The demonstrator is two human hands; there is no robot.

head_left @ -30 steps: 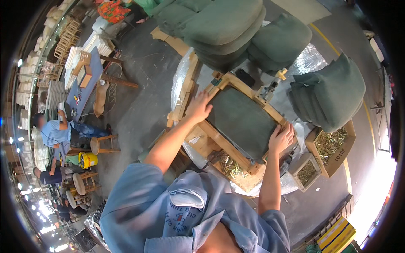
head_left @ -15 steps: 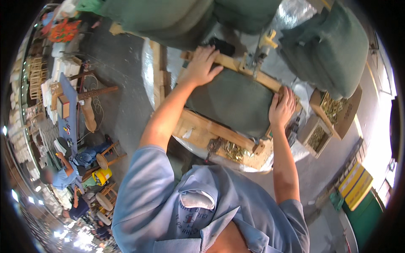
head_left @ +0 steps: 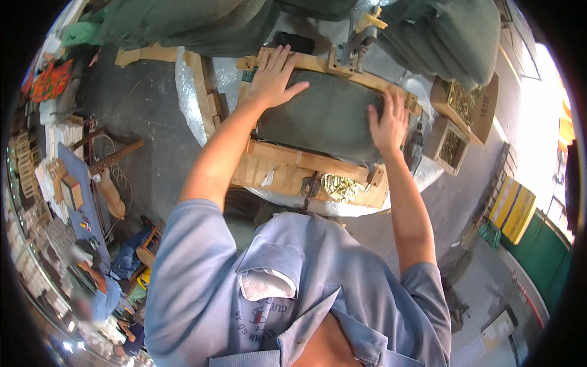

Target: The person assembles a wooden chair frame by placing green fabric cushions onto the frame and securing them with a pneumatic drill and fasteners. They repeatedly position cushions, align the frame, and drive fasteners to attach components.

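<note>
A dark green fabric-covered panel (head_left: 324, 116) lies flat inside a wooden frame in front of me. My left hand (head_left: 275, 79) is open at its far left corner, with the fingers across the rear wooden bar (head_left: 318, 64) and the thumb stretched over the panel. On the opposite side, my right hand (head_left: 390, 125) rests open along the panel's right edge, its fingertips by the bar's right end. Neither hand grips anything. Midway along the rear bar stands a metal clamp (head_left: 353, 52) with a yellow handle. The front wooden bar (head_left: 306, 158) borders the panel nearest me.
Brass-coloured small metal pieces (head_left: 342, 188) lie on the wooden board near me. More fill a cardboard box (head_left: 486, 116) and a smaller box (head_left: 452, 165) at right. Dark green pads (head_left: 440, 37) are stacked behind. People sit at far left, near a blue bench (head_left: 88, 214).
The whole view has shifted, so the frame and panel sit higher and further left. Both hands stay on the panel and frame; my left fingers lie straighter across the rear bar.
</note>
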